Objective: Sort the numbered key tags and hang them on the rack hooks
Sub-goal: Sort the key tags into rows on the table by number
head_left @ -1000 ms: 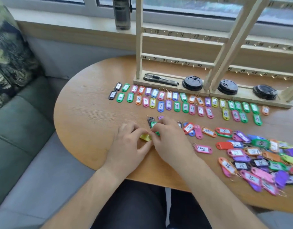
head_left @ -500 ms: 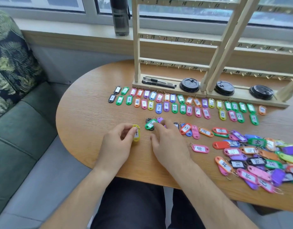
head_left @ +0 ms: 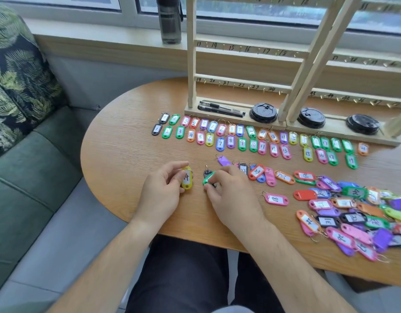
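1. The left hand pinches a yellow tag between its thumb and fingers. The number 14 is written on this tag. The tag stands up on its end, close to the near edge of the surface and a bit to the left.
2. The right hand pinches a green tag with curled fingers and thumb. This tag is tipped up on its side, just beside the yellow one but not touching it.
3. A black tag peeks out from behind the green tag, right up against it.
4. Two rows of tags lie flat by the far edge. The numbers start at 1 on the left and get bigger toward the right.
5. A big pile of tags in many colours covers the right side of the surface. Lots of them lie on top of each other.
6. A pink tag marked 18 lies alone between the right hand and the pile.
7. A purple tag lies just past the right hand's fingers.
8. The wooden rack stands at the far edge, behind the rows. Its bars have little hooks with numbers written above them.
9. Two black pens and three round black lids rest on the bottom board of the rack.
10. A dark bottle stands on the window sill behind the rack.
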